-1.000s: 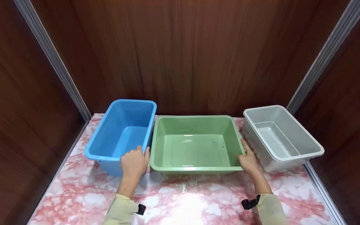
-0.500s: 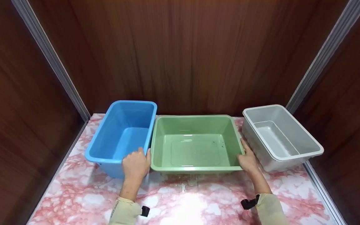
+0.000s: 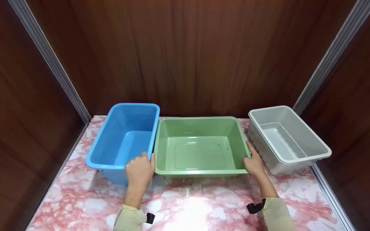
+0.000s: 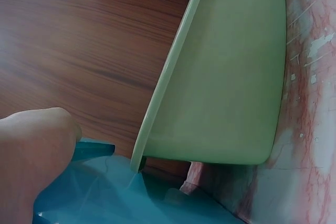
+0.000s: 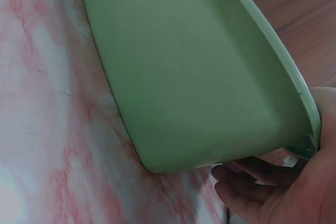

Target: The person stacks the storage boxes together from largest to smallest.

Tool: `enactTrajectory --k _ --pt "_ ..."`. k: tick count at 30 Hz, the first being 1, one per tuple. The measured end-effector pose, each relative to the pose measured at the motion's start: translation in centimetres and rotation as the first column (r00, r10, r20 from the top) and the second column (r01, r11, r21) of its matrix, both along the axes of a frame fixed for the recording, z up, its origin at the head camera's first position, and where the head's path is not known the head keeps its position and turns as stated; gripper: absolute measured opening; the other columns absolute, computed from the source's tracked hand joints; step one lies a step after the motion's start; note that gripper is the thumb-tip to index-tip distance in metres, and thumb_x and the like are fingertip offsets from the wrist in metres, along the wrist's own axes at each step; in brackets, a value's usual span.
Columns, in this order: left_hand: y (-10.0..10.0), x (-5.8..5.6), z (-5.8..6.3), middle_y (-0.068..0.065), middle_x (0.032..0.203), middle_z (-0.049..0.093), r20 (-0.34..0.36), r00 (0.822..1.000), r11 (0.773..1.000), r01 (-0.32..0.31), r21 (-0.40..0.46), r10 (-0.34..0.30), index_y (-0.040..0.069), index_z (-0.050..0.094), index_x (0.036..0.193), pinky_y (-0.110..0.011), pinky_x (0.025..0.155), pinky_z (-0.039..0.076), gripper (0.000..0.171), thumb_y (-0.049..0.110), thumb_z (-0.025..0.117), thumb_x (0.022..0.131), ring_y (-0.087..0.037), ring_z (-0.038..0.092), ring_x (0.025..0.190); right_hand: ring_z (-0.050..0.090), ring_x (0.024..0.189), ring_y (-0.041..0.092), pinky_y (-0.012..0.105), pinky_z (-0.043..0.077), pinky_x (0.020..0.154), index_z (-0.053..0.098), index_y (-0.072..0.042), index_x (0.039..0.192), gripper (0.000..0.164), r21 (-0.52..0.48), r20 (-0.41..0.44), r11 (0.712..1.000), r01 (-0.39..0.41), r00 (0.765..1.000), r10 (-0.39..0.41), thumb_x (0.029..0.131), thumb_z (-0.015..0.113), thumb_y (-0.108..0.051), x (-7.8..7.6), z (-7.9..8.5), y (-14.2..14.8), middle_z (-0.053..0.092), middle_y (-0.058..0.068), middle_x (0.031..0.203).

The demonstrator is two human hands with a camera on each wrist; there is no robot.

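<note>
A deep blue plastic tub (image 3: pixel 117 167) stands at the left, its long side against a shallower green plastic basin (image 3: pixel 201 173). My left hand (image 3: pixel 139 169) grips the blue tub's rim at the near right corner, thumb toward the green basin; its fingers are partly hidden. In the left wrist view, only the back part of that hand (image 4: pixel 37 145) shows beside the blue rim. My right hand (image 3: pixel 253 163) holds the green basin's near right corner. In the right wrist view, fingers (image 5: pixel 239 190) reach below its rim on the outer side. Both containers are empty.
A grey plastic tub (image 3: pixel 276 165) stands angled at the right, close to my right hand. Dark wood-grain panels (image 3: pixel 185 57) with metal corner strips enclose the back and sides. The tabletop (image 3: pixel 85 205) has a red and white marbled cover.
The blue tub has slid slightly toward me and to the right, with my left hand on its corner. My right hand keeps its hold on the green basin, which stays in place.
</note>
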State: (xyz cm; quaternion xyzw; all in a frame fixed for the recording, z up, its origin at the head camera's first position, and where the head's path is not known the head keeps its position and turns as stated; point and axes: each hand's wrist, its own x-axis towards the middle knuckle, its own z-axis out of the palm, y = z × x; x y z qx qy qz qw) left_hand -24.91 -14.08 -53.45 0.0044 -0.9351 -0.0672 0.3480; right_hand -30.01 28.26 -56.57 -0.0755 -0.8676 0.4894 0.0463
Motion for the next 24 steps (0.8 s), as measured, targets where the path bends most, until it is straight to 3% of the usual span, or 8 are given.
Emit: enactTrajectory --k 24 --pt "0.2 1.2 0.1 -0.011 0.048 0.05 0.006 1.0 1.0 0.005 -0.02 -0.005 0.002 0.058 0.069 -0.042 0.036 0.04 0.042 0.037 0.062 0.09 -0.029 0.05 0.04 0.041 0.114 0.037 0.05 0.036 0.096 0.021 -0.017 0.156 0.078 0.014 0.016 1.0 -0.008 1.0 0.007 0.084 0.049 -0.003 0.0 0.1 0.0 0.033 0.024 0.15"
